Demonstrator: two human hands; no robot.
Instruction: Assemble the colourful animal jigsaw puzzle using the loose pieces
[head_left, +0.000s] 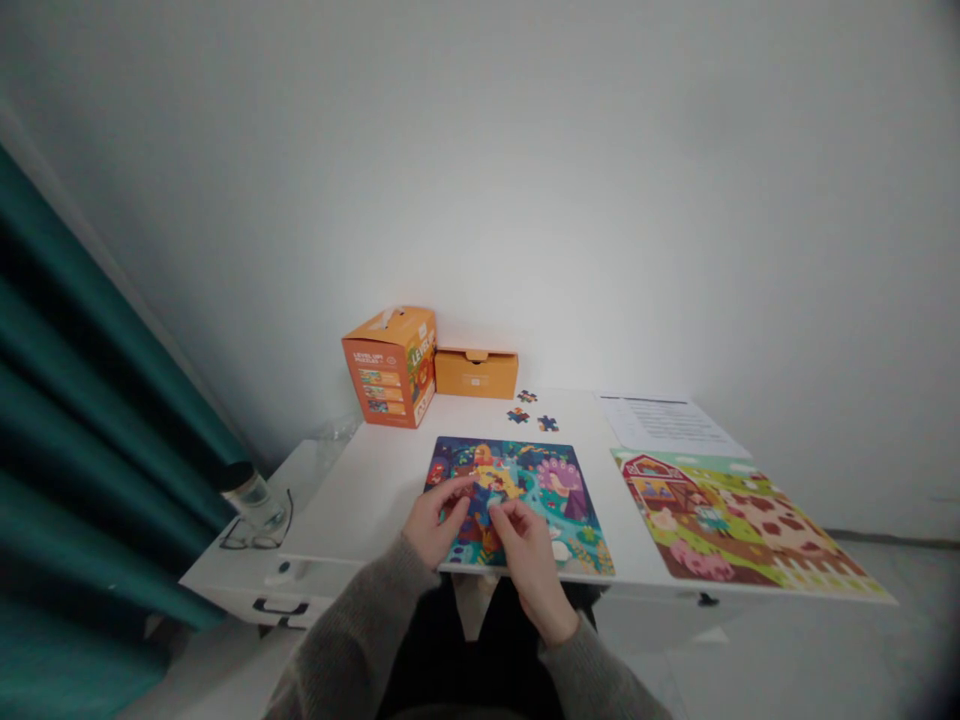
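Observation:
A colourful jigsaw puzzle (581,535) with a dark blue border lies on the white table in front of me, with animals and plants in its picture. My left hand (439,520) rests over its left part, thumb and fingers apart. My right hand (525,545) pinches a small bluish puzzle piece (495,497) at the middle of the picture; the fingers partly hide it. Beyond the puzzle's far edge lie three loose pieces: one puzzle piece (548,424) on the right, another puzzle piece (517,415) to the left, and a farther puzzle piece (527,397).
An orange puzzle box (386,370) and an open yellow-orange box (476,375) stand against the wall. At right lie a farm puzzle (750,525) and a printed sheet (667,425). A dark-lidded bottle (255,495) and glasses (255,540) are on the lower left surface, beside a teal curtain (97,450).

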